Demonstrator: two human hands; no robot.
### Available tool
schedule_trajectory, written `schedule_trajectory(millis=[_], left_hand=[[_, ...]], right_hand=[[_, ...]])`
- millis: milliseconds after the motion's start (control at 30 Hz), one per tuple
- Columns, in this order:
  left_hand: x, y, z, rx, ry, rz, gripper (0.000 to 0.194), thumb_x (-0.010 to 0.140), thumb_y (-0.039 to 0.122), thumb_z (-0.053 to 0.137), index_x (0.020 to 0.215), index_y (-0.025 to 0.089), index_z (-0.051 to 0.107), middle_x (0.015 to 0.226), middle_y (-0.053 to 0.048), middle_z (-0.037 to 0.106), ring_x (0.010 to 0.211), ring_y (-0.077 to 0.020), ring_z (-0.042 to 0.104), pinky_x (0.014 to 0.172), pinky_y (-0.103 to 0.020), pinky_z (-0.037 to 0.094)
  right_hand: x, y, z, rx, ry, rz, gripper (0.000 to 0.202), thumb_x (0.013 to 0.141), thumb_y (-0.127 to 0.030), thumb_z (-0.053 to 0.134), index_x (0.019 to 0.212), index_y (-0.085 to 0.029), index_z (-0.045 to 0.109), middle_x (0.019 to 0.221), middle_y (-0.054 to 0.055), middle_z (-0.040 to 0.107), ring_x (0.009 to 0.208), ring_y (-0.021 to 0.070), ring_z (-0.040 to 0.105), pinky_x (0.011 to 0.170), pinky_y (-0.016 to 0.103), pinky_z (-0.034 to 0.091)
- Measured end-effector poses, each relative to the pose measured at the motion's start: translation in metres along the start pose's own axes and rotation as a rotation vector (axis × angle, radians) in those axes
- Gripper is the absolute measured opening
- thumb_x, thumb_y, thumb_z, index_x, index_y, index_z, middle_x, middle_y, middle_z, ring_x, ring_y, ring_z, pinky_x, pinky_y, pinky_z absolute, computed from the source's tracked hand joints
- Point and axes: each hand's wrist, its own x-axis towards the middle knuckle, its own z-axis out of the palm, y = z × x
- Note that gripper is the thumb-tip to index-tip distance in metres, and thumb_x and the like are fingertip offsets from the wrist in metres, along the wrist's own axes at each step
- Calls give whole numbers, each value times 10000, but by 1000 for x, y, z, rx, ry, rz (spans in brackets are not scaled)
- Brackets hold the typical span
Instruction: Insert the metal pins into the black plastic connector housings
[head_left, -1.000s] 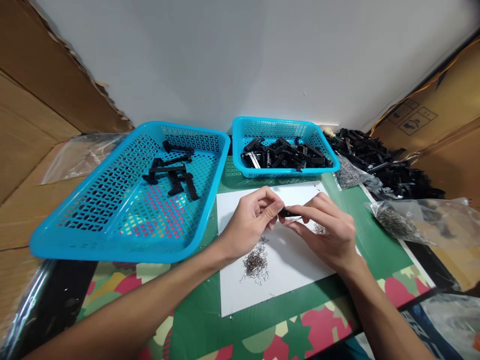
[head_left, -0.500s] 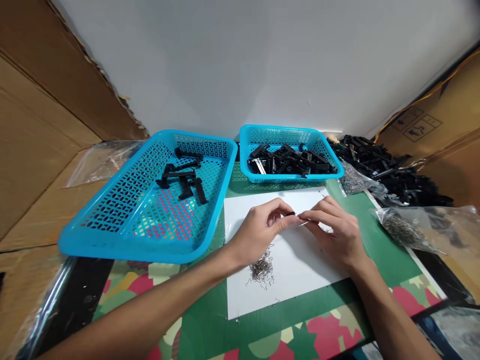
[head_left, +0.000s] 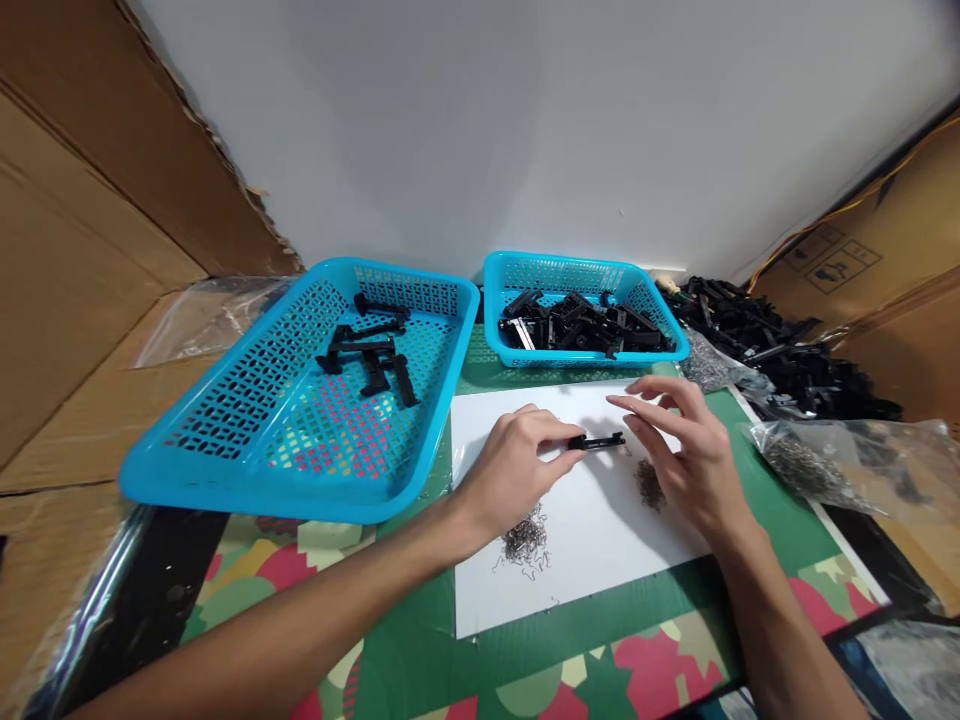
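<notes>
Between thumb and fingers, my left hand pinches one end of a narrow black plastic part, held level over a white sheet. My right hand is off the part's free end, its fingers apart and nothing visible in them. On the sheet below my left hand lies a pile of small bent metal wire pieces. Another heap of small metal pieces sits beside my right hand, partly covered by it.
A large blue basket at left holds several black parts; a smaller blue basket at the back holds many more. More black parts are heaped at right, near plastic bags of metal pieces. Cardboard stands at left.
My right hand has let go and moved away from the black part, its fingers spreading. The part now shows lengthwise in my left hand, and the right heap is uncovered more.
</notes>
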Motion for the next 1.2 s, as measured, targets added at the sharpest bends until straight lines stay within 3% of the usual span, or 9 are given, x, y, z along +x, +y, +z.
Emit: schedule_trajectory(millis=[67, 167, 300, 500, 700, 900, 1100, 1200], left_hand=[[0, 0, 0, 2, -8, -5, 163, 907, 175, 785, 1050, 219, 849, 878, -51, 795, 843, -223, 666, 749, -339, 485], [0, -1, 1, -17, -8, -2, 181, 873, 127, 796, 1031, 194, 853, 902, -57, 795, 877, -226, 681, 783, -343, 499], [0, -2, 3, -43, 12, 18, 161, 851, 85, 790, 970, 173, 853, 973, -61, 781, 922, -222, 706, 827, -343, 518], [1, -1, 2, -73, 24, 46, 162, 847, 73, 782, 920, 199, 852, 963, -48, 772, 906, -214, 714, 808, -333, 524], [4, -1, 0, 23, 24, 51, 167, 847, 48, 763, 827, 198, 835, 850, -21, 710, 807, -189, 664, 732, -321, 473], [4, 1, 0, 18, 8, 56, 200, 850, 17, 752, 776, 187, 826, 871, -25, 692, 863, -192, 658, 769, -326, 472], [4, 1, 1, 13, 1, 39, 171, 883, 46, 748, 831, 179, 842, 909, -44, 714, 881, -195, 679, 795, -328, 497], [5, 1, 1, -62, 40, 2, 134, 889, 96, 769, 942, 190, 847, 974, -44, 754, 914, -197, 700, 824, -325, 516]], right_hand=[[-1, -3, 3, 47, 91, 68, 224, 1001, -194, 669, 1127, -296, 824, 1152, 89, 746, 1015, 255, 703, 841, 432, 574], [-2, -14, 11, 227, 212, 284, 97, 953, -223, 752, 997, -247, 835, 951, 57, 808, 823, 227, 762, 752, 387, 621], [-1, -26, 25, 399, 169, 436, 117, 916, -269, 791, 821, -201, 786, 785, 29, 788, 649, 199, 757, 627, 324, 644], [1, -27, 34, 383, 132, 399, 106, 901, -278, 805, 828, -205, 779, 765, 25, 783, 628, 182, 743, 613, 290, 636], [8, -31, 31, 269, 42, 296, 211, 953, -285, 752, 763, -199, 725, 682, -7, 727, 581, 126, 663, 580, 236, 563], [7, -35, 27, 214, 1, 246, 204, 962, -253, 734, 765, -203, 726, 686, -17, 717, 594, 113, 658, 602, 220, 569], [-2, -35, 33, 326, 82, 329, 166, 933, -222, 745, 768, -209, 744, 730, -5, 760, 627, 146, 704, 617, 251, 574], [-1, -31, 27, 367, 195, 356, 112, 988, -248, 689, 906, -218, 759, 835, 13, 784, 747, 170, 734, 717, 284, 581]])
